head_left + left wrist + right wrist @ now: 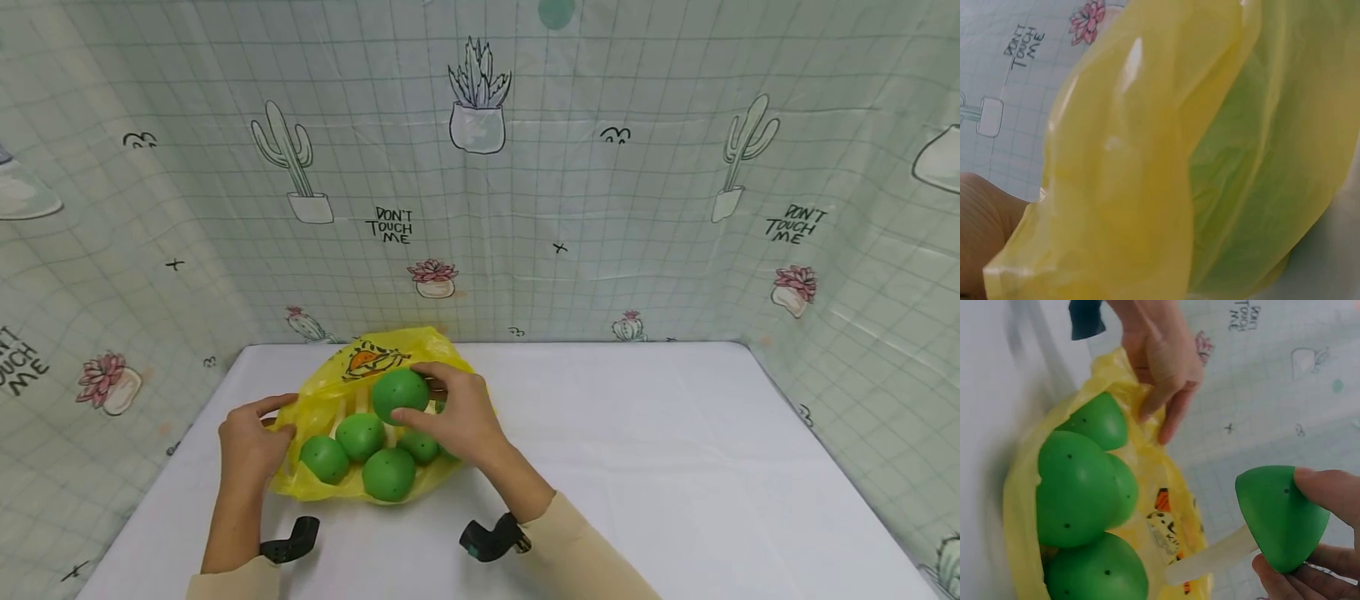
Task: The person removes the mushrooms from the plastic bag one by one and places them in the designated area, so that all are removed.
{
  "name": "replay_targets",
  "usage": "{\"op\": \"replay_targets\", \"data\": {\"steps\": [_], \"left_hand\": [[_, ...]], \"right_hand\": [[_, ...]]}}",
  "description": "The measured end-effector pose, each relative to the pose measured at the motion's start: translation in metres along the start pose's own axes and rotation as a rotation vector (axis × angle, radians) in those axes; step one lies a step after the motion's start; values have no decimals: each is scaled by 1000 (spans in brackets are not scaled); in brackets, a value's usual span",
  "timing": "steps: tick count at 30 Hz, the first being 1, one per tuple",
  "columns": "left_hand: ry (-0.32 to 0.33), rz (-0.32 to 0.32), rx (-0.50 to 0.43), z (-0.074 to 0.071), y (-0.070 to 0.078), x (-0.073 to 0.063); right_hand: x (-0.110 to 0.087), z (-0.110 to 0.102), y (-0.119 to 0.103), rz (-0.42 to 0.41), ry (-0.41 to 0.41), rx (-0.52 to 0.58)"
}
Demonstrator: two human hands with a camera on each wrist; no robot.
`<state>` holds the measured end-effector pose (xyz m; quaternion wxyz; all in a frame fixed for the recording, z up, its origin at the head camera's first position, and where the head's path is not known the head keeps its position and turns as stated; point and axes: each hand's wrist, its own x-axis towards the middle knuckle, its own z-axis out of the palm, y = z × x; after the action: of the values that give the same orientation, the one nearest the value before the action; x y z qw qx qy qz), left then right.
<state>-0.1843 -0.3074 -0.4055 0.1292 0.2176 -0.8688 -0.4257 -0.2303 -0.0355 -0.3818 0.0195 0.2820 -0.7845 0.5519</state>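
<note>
A yellow plastic bag (315,408) lies open towards me, with several green rounded pieces (388,475) inside, each marked with small dark dots. My left hand (251,442) pinches the bag's left edge between thumb and fingers. My right hand (468,417) grips one green rounded piece (1282,519) by its sides, above the others at the bag's mouth. In the right wrist view, this piece looks like a blunt cone, and a pale stick (1210,556) runs from behind it towards the bag. Yellow plastic (1129,175) fills most of the left wrist view.
The bag rests on a white table (637,450), left of its middle. A grid-patterned cloth (555,192) with printed cacti hangs behind and at both sides. Each wrist wears a black camera mount (491,540).
</note>
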Motion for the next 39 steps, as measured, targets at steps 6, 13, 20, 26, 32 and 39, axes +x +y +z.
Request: {"op": "replay_targets", "data": {"steps": [6,13,20,26,32,39], "left_hand": [[-1,-5,6,-1,1,0],[5,-8,7,0,2,-1],[-2,-3,6,0,1,-1],[-20,-5,1,-2,2,-2],[-40,-10,-13,-2,2,-2],[-61,-35,-34,-3,4,-2]], "right_hand": [[-1,-18,-2,-57,67,33],[-2,-40,3,-76,153,44],[-7,-58,19,-54,203,38],[-14,-74,33,-35,224,13],[-18,-89,49,-30,248,-2],[-17,-98,66,-39,264,-37]]}}
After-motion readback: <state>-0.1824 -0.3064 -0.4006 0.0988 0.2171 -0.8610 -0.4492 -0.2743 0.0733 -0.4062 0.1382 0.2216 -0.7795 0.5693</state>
